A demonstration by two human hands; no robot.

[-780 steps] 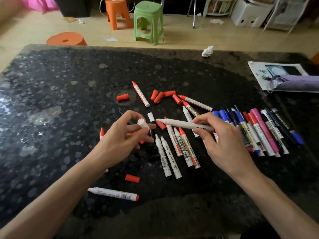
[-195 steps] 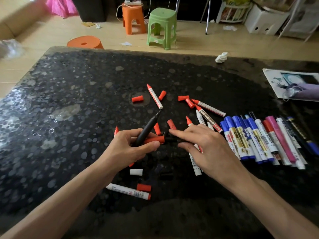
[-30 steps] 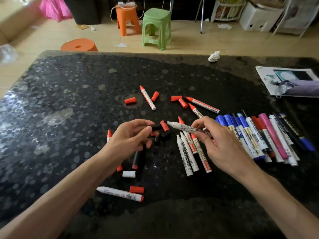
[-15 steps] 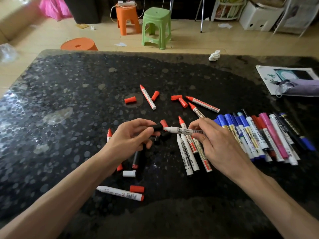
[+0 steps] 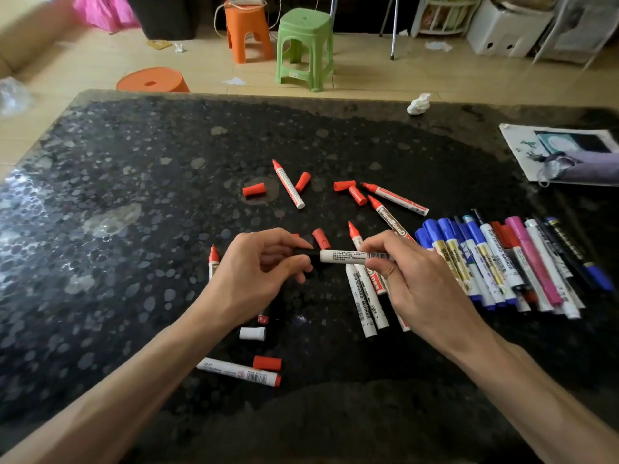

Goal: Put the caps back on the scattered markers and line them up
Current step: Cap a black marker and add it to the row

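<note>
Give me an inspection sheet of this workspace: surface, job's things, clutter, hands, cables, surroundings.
Surface: glossy black speckled table top.
Job's things: a row of capped markers lies at the right. Several uncapped red markers and loose red caps are scattered mid-table. One white cap lies nearer the person.
Clutter: a crumpled tissue sits at the far edge. A printed sheet lies under a purple bundle at the right.
Hands: the left hand pinches a black cap against the end of the white marker, which the right hand holds.
Cables: a white cord hangs beside the orange stool, off the table.
Surroundings: a green stool and white boxes stand on a wooden floor.
</note>
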